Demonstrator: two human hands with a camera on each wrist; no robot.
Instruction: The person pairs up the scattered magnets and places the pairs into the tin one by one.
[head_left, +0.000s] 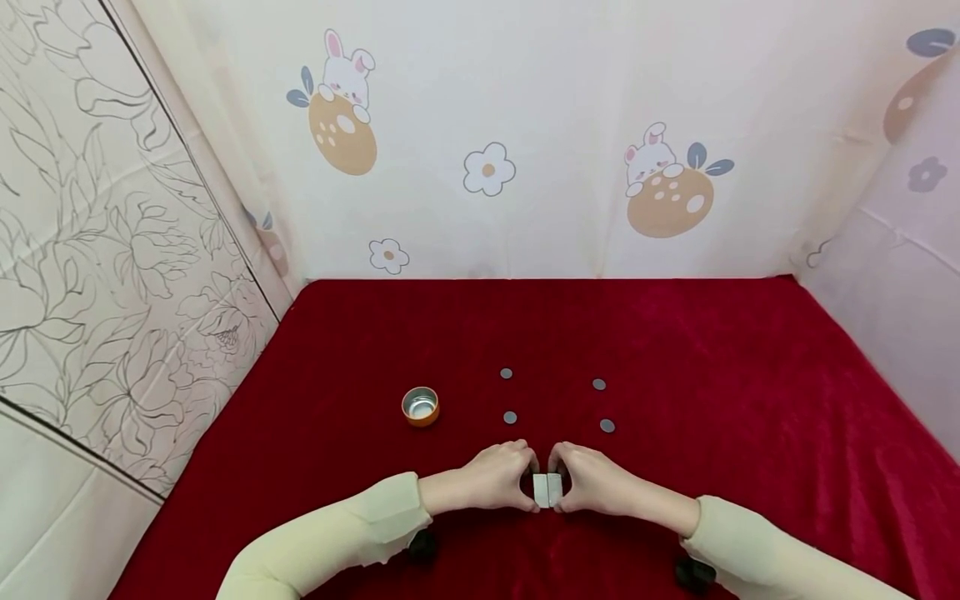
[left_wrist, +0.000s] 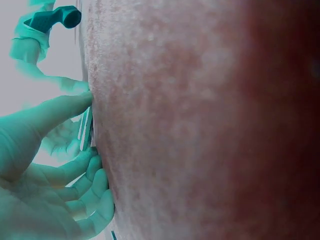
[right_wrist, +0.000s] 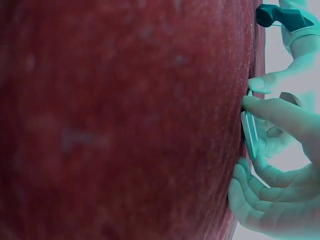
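Observation:
Two small flat white rectangular pieces lie side by side low on the red cloth, with a thin dark line between them in the head view. My left hand [head_left: 497,477] pinches the left piece [head_left: 540,491] between thumb and fingers at its near and far edges. Mirroring it, my right hand [head_left: 600,482] pinches the right piece [head_left: 555,490]. In the right wrist view a thin pale slab [right_wrist: 249,134] shows nearly edge-on between thumb and fingers. The curled fingers [left_wrist: 87,200] of my left hand rest against the cloth in the left wrist view.
Several grey round discs, such as the far left disc [head_left: 506,373] and the near right disc [head_left: 607,426], lie beyond my hands. A small bowl [head_left: 421,407], orange outside and silvery inside, stands to their left. Red cloth [head_left: 675,333] covers the table, backed by a patterned curtain [head_left: 555,100].

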